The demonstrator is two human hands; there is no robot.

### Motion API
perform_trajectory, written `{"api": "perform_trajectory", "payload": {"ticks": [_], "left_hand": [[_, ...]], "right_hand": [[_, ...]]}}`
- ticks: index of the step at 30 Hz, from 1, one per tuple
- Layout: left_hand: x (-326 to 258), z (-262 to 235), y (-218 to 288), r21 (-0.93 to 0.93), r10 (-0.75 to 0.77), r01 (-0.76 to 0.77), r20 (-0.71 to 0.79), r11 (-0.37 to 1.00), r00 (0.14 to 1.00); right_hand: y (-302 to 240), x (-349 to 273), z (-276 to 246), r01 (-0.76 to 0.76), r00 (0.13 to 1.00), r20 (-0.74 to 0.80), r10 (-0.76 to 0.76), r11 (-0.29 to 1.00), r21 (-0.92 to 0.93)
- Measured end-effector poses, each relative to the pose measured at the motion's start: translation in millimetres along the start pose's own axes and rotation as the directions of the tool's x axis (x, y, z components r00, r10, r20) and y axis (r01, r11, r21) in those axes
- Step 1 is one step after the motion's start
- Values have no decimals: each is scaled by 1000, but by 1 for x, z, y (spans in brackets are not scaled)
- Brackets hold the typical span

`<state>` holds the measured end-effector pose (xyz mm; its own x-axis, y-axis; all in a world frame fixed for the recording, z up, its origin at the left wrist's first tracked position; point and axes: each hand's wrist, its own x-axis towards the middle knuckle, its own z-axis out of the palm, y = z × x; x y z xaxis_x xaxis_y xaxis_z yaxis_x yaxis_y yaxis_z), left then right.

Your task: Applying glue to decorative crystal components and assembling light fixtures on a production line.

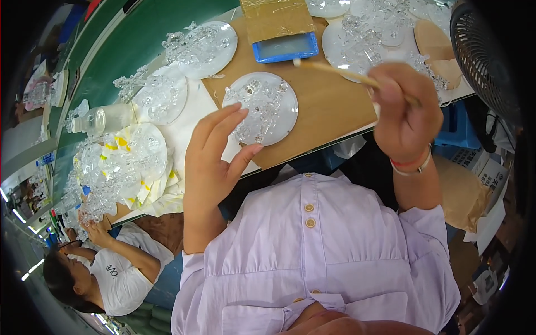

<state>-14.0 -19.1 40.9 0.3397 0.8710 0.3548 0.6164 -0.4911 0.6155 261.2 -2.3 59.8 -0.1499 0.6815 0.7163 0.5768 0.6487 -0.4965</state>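
In front of me a round white plate (286, 124) bears several small clear, glass-like pieces (261, 103). My left hand (215, 148) is at the plate's left edge, thumb and fingers spread apart; its fingertips overlap the rim, and whether they press on it I cannot tell. Raised to the right, my right hand (405, 106) is closed round a thin wooden stick (340, 70) with a pale tip; the tip's kind is too blurred to tell. That tip points left, close to a blue-rimmed tray (286, 48) partly covered by a brown cardboard box (277, 21).
Brown cardboard (329, 111) lies under the plate. More plates of clear pieces (204, 50) stand left and at the back right. A clear bottle (103, 119) lies at left. A black fan (486, 61) is at far right. A co-worker (111, 268) sits at lower left.
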Motion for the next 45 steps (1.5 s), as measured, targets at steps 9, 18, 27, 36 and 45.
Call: {"api": "perform_trajectory", "payload": {"ticks": [9,18,27,36,45], "left_hand": [[-9,10,0,-15,-25,26,74,1000,997],[-16,19,10,37,-65,65,8,997,998],[-21,17,9,-20,-99,99,-5,995,995],[-25,21,11,-50,-123,122,-19,991,992],[-25,23,7,-69,-124,122,-30,990,992]], "right_hand": [[-7,-45,16,17,994,106,-34,988,155],[-11,-46,19,22,961,261,-94,964,264],[8,-34,31,52,980,177,-87,980,193],[4,-33,19,67,967,223,-120,971,230],[14,-38,23,98,956,260,-136,983,154]]}}
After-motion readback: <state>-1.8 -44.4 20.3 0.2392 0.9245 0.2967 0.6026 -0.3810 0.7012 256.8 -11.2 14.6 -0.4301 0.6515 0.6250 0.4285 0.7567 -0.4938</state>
